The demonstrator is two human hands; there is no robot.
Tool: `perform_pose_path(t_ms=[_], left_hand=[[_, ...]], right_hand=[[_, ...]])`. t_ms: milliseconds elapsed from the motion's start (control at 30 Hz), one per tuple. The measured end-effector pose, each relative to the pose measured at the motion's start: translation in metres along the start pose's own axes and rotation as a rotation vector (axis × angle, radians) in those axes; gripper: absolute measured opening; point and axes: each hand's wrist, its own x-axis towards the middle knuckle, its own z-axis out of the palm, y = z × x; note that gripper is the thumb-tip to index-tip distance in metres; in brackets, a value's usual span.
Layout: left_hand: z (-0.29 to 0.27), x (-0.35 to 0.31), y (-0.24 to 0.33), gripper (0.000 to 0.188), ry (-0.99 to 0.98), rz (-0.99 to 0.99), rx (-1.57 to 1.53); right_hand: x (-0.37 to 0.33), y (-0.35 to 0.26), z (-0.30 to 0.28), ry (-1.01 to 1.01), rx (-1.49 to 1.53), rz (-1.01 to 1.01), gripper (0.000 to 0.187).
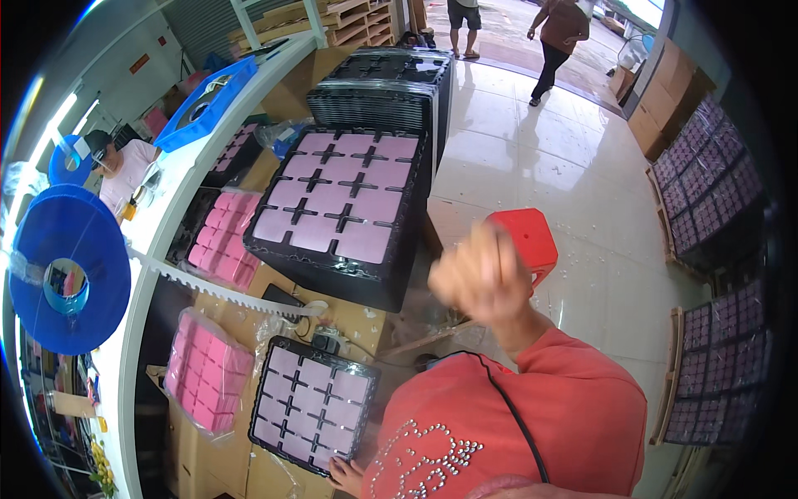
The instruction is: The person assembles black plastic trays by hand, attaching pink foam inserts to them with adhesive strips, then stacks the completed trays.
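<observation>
The tiled floor (490, 166) runs from the black stacks across to the pallet loads (711, 179) on my right, whose outer sides fade into the dark lens rim. My coral shirt (515, 416) fills the lower foreground, its bottom cut off, and hides whatever lies behind it. The long white bench (129, 399) walls off my left side, bending along the rim. Ahead, a tall stack of black trays (345, 264) topped with lilac blocks hides part of another wrapped stack (436, 116); its right edge borders the floor. A blue reel (29, 291) bulges at far left. The single tray (374, 395), with its lilac blocks, lies at my lower left on the brown surface, its near corner by my left hand. Beside it, a bagged pink bundle (208, 378) blurs under shiny film. A red stool (528, 237) stands on the floor, partly covered by my right hand (482, 274). That hand is raised and smeared by motion, fingers seemingly curled; I cannot tell whether it grips anything. My left hand (345, 476) touches the tray's edge with its fingertips; the rest is cut off, so I cannot tell how firmly it closes.
</observation>
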Motion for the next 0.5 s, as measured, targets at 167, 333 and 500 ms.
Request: perform_pose_path(t_ms=[167, 333, 500], left_hand=[[-0.028, 0.015, 0.035, 0.049, -0.042, -0.137, -0.019], [-0.027, 0.012, 0.035, 0.052, -0.109, -0.224, 0.031], [-0.06, 0.03, 0.05, 0.051, -0.253, -0.297, -0.05]], right_hand=[[0.032, 0.025, 0.061, -0.557, 0.18, -0.072, 0.025], [0.03, 0.022, 0.059, -0.534, 0.419, -0.034, 0.022], [0.022, 0.018, 0.05, -0.554, 0.461, 0.034, 0.019]])
